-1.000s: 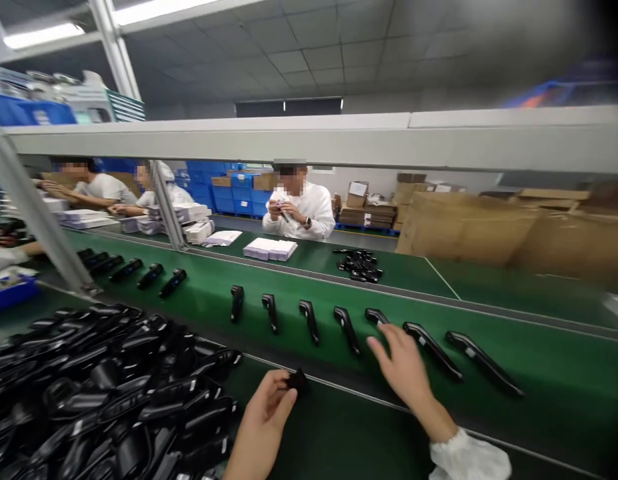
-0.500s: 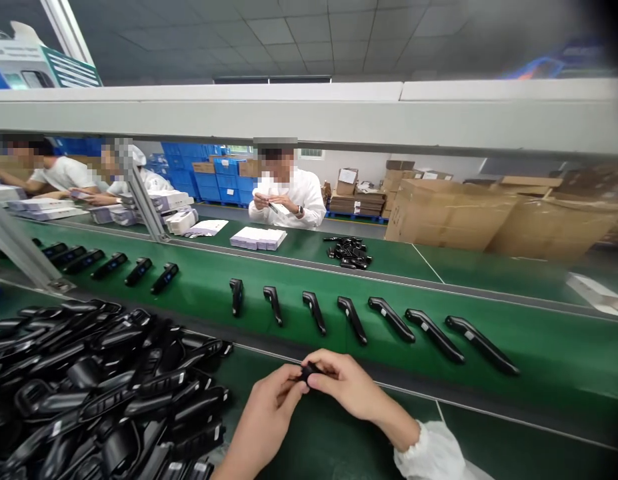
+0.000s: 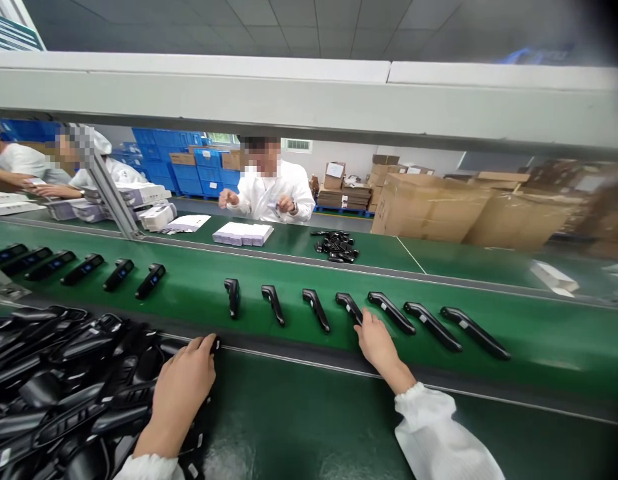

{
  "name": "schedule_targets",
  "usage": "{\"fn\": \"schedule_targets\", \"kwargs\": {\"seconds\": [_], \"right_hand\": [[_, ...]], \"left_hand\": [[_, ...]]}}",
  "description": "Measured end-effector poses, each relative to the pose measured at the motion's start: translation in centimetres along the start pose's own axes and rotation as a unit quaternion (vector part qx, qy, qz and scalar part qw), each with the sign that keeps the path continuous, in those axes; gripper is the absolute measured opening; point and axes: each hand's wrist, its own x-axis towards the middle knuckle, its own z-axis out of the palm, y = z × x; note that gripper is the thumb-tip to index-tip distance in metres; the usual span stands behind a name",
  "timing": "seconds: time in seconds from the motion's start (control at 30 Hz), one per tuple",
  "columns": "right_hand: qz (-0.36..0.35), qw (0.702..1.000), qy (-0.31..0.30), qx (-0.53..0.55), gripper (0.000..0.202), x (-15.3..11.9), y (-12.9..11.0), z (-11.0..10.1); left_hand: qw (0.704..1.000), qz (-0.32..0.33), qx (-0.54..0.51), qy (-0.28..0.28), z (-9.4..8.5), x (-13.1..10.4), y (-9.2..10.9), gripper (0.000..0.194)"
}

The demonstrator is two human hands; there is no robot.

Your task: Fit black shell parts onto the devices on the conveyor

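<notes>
Where writing goes: no brand or word can be read; the labels are too small and blurred.
Labels: small pale stickers sit on the black units point(image 3: 391, 312) on the belt and on some shells in the pile point(image 3: 63, 393); units far left show a small blue screen point(image 3: 123, 272).
Right hand point(image 3: 376, 343): stretched over the belt edge, fingertips touching the lower end of the fourth unit point(image 3: 349, 308) in the near row; fingers loosely spread, closed on nothing.
Left hand point(image 3: 183, 390): palm down on the right edge of the pile, fingers slightly apart and flat; whether it pinches a piece beneath, I cannot tell.
Look of the units: black, glossy, long handle with a bent head, lying flat and slanted, spaced apart in a row.
Belt point(image 3: 539, 327): bright green, running left to right between two darker green benches.
Pile: black shells heaped and tangled on the near bench, left.
Across the belt: a person in a white coat point(image 3: 269, 190), white boxes point(image 3: 243, 233), a small heap of black parts point(image 3: 336, 245).
Far right: brown cartons point(image 3: 429, 207).
</notes>
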Motion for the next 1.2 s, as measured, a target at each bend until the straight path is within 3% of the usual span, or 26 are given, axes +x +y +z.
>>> {"fn": "schedule_targets", "kwargs": {"seconds": [0.17,0.27,0.33,0.4,0.47,0.53,0.6,0.67,0.77,0.83,0.9,1.0,1.1,1.2], "right_hand": [[0.019,0.997,0.008,-0.074,0.027,0.9,0.0,0.2],[0.049,0.996,0.065,-0.04,0.032,0.8,0.0,-0.7],[0.027,0.99,0.128,0.059,0.037,0.3,-0.5,-1.5],[-0.059,0.962,0.118,0.24,0.04,-0.4,-1.6,-2.5],[-0.154,0.895,0.005,0.419,0.04,-1.4,-3.1,-3.2],[-0.179,0.82,-0.126,0.528,0.037,-2.2,-4.6,-3.5],[-0.154,0.776,-0.199,0.578,0.035,-2.5,-5.3,-3.4],[-0.118,0.772,-0.2,0.592,0.034,-2.2,-5.1,-3.1],[-0.05,0.842,-0.114,0.525,0.027,-1.0,-3.1,-2.6],[-0.006,0.905,-0.066,0.42,0.017,-0.4,-1.4,-2.1],[0.007,0.953,-0.039,0.301,0.012,-0.3,-0.1,-1.5],[-0.003,0.986,-0.013,0.166,0.029,-0.7,0.8,-0.2],[-0.022,0.998,0.009,0.05,0.042,-0.8,0.7,0.9],[-0.033,0.998,0.028,-0.034,0.038,-0.5,0.3,1.1]], "left_hand": [[0.996,0.025,-0.073,0.046,0.4,0.5,1.3,0.048],[0.972,0.038,-0.223,0.068,0.3,0.8,4.7,0.042],[0.922,0.062,-0.38,0.042,0.0,0.6,8.0,0.035],[0.847,0.093,-0.524,-0.008,-0.2,0.0,11.3,0.03],[0.763,0.112,-0.634,-0.062,-0.4,-0.7,13.9,0.03],[0.717,0.118,-0.681,-0.093,-0.5,-1.1,15.2,0.031],[0.737,0.117,-0.661,-0.078,-0.6,-0.8,14.8,0.028],[0.803,0.12,-0.583,-0.009,-0.5,0.0,12.6,0.025],[0.924,0.098,-0.353,0.105,-0.1,1.3,6.9,0.035],[0.979,-0.006,-0.161,0.123,0.3,1.6,2.7,0.047],[0.993,-0.072,-0.068,0.058,1.0,1.4,-0.6,0.053],[0.996,-0.066,-0.063,-0.017,1.8,1.0,-3.0,0.055],[0.992,-0.064,-0.105,0.003,2.3,1.4,-3.3,0.051],[0.994,-0.05,-0.097,0.014,3.0,2.3,-3.1,0.046]]}}
